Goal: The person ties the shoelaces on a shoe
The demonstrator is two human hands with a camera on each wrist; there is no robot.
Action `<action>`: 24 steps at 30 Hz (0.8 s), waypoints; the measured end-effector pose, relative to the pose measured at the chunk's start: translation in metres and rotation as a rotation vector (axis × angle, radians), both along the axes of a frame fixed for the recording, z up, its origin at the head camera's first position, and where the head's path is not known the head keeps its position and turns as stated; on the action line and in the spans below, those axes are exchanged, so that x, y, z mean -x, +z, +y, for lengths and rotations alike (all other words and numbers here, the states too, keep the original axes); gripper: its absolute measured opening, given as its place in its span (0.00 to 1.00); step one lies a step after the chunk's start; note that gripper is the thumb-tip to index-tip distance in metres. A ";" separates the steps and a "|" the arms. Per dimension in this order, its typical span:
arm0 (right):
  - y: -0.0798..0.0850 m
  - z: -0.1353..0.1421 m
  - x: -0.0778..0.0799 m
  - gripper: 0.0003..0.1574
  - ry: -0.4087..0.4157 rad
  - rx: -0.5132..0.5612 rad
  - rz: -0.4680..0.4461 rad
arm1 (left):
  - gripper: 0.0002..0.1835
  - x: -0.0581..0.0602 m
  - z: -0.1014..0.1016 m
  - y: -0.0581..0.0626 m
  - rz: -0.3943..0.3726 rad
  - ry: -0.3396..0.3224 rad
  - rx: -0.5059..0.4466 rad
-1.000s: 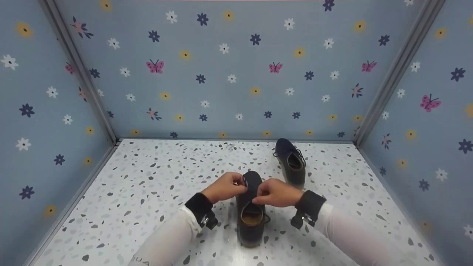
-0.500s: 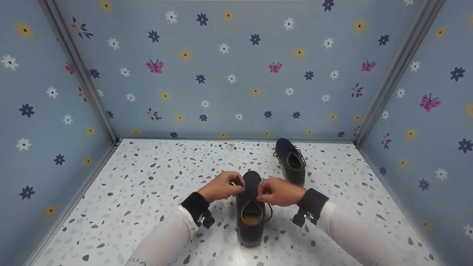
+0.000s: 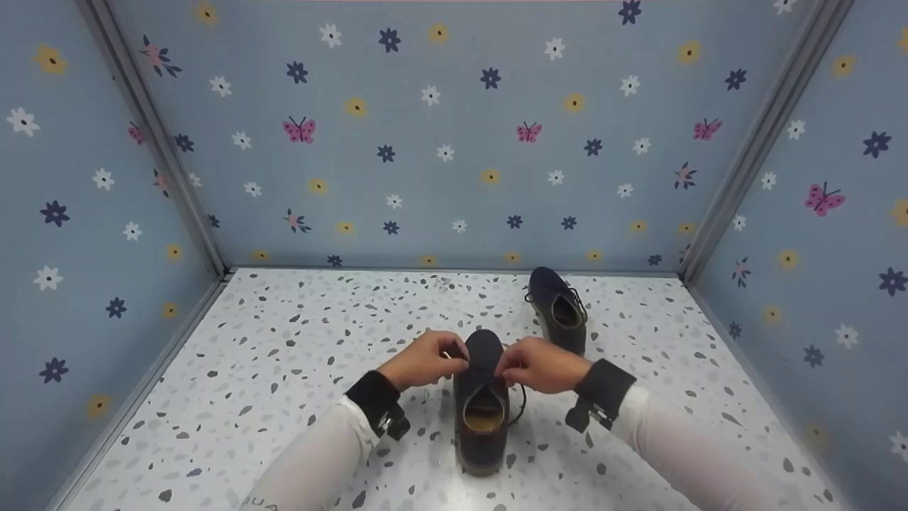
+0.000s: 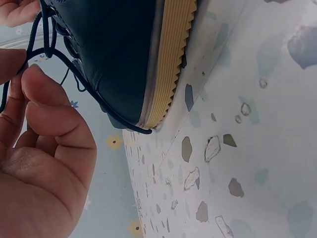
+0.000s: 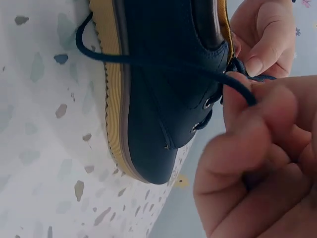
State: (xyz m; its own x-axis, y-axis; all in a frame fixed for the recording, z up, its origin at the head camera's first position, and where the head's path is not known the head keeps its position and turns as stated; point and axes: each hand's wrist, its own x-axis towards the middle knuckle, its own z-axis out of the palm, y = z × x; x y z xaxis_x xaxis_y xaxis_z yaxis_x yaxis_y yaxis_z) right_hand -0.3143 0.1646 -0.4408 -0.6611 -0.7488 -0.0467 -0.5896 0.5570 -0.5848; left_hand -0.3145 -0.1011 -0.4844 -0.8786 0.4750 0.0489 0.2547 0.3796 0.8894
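A dark navy shoe (image 3: 482,451) with a yellowish ridged sole (image 4: 173,59) stands upright on the speckled surface, toe pointing away. At its left side my left hand (image 3: 425,362) pinches a dark shoelace (image 4: 89,87) between thumb and forefinger. My right hand (image 3: 543,365), on the other side, pinches a lace (image 5: 148,63) that runs across the shoe's side and curves down past the sole. In the right wrist view, metal eyelets (image 5: 207,104) show along the lacing. Both hands work over the laces in front of the shoe's opening.
A matching second shoe (image 3: 567,333) stands farther back on the right, near the back wall. Blue panels (image 3: 454,128) with flowers and butterflies close in the speckled white surface (image 3: 319,326) at the back, left and right. Black bands (image 3: 606,390) with small cameras circle both wrists.
My hands have drawn slightly apart, the right one moving a little rightward and the left one leftward. Lace now hangs out farther at the shoe's right side. Both shoes have stayed in place.
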 end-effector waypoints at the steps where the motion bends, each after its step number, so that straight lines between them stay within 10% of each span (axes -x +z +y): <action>1: 0.001 0.000 0.000 0.10 -0.002 -0.009 -0.001 | 0.06 0.000 0.000 0.000 0.004 0.000 0.001; 10: 0.004 0.000 -0.002 0.07 -0.033 0.029 -0.107 | 0.06 -0.001 -0.001 0.000 0.025 0.002 0.006; 24: -0.001 -0.008 0.014 0.05 -0.056 0.038 0.073 | 0.07 -0.002 -0.002 0.001 -0.003 -0.005 0.004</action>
